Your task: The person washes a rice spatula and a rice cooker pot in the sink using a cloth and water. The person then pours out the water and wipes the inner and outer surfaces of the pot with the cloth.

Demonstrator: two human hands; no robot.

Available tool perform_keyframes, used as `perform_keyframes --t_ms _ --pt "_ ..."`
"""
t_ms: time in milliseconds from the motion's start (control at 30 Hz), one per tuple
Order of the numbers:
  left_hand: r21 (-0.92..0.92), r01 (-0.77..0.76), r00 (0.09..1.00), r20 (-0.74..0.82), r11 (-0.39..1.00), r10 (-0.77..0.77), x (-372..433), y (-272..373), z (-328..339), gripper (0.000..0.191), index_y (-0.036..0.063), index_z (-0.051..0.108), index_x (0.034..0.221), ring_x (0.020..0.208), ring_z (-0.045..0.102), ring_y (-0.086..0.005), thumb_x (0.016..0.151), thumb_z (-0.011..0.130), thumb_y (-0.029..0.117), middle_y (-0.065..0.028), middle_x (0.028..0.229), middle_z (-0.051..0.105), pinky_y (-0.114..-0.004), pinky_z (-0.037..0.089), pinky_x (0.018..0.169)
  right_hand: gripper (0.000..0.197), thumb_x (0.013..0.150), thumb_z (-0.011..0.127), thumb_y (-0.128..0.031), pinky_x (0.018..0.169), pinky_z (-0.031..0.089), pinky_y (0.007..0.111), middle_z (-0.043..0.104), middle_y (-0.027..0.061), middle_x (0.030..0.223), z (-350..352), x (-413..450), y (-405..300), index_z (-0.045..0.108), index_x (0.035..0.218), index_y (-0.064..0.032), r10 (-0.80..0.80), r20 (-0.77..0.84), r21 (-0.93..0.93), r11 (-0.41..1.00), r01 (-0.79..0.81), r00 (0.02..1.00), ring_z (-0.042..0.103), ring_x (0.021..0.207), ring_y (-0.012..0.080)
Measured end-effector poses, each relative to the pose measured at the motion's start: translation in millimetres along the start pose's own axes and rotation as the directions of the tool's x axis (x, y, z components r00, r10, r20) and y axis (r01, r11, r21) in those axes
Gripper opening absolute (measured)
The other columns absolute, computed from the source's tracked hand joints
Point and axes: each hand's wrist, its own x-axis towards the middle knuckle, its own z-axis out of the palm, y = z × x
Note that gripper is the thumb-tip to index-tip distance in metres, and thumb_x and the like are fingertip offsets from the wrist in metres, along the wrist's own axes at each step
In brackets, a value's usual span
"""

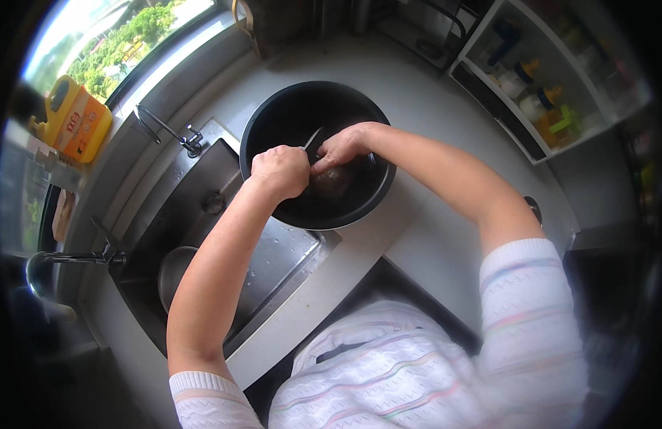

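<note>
A large round pot [363,206] with a black inside stands on the counter, its near-left side over the sink's corner. My left hand [281,169] is curled into a fist above the pot, around the handle end of what looks like a knife; its narrow blade [313,140] points up and away. Over the middle of the pot, my right hand [344,146] has its thumb and fingers bent close to the blade. Just beneath those fingers is a brownish lump [331,181] in the pot, too dim to name. Whether the right fingers grip anything is unclear.
To the left is a steel sink [288,252] holding a round metal vessel [175,271]. Two faucets, a small one [191,142] and a larger one [114,257], rise behind it. A yellow jug [76,120] stands by the window. At right is a cabinet [545,107] with baby bottles.
</note>
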Motion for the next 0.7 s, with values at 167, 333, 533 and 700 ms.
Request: perform_keyframes --t_ms 167,333,533,700 --pt "-0.017 0.043 0.997 0.065 0.999 -0.042 -19 9 -30 0.022 0.003 0.066 0.089 0.083 0.064 -0.0286 0.076 0.048 0.006 -0.0159 0.089 0.065 -0.036 0.051 0.074 0.04 0.072 0.067 -0.03 0.085 0.044 0.035 0.062 0.0162 0.102 32 10 -16 0.063 0.098 -0.0003 0.05 0.008 -0.642 0.766 -0.034 0.999 0.058 0.099 0.0274" --pt "-0.36 0.049 0.998 0.053 0.932 -0.032 -29 -18 -33 0.024 -0.0033 0.061 0.089 0.047 0.06 -0.0191 0.073 0.043 -0.002 -0.0113 0.055 0.059 -0.03 0.047 0.043 0.028 0.08 0.055 -0.017 0.068 0.052 0.034 0.063 0.017 0.097 -1 6 -5 0.063 0.102 -0.0024 0.129 -0.295 0.082 0.991 -0.109 0.947 0.064 0.081 0.025" --pt "-0.906 -0.012 0.998 0.019 0.422 0.068 -47 -39 -16 0.032 -0.0022 0.051 0.117 0.036 0.041 -0.0085 0.089 0.048 0.014 -0.0033 0.056 0.05 -0.023 0.031 0.032 0.022 0.077 0.053 -0.016 0.081 0.046 0.041 0.056 0.0227 0.099 21 -2 -50 0.053 0.093 -0.0017 -0.217 -0.816 -0.036 0.944 0.328 0.536 0.057 0.093 0.0374" --pt "-0.916 0.037 0.999 0.033 0.4 -0.017 -72 -45 -8 0.035 -0.0022 0.049 0.121 0.039 0.043 -0.009 0.087 0.048 0.008 -0.0047 0.057 0.051 -0.023 0.034 0.036 0.027 0.076 0.058 -0.015 0.085 0.046 0.039 0.056 0.0194 0.11 -2 21 -35 0.057 0.1 -0.0027 0.007 -0.715 -0.05 0.997 -0.06 0.699 0.055 0.103 0.0337"
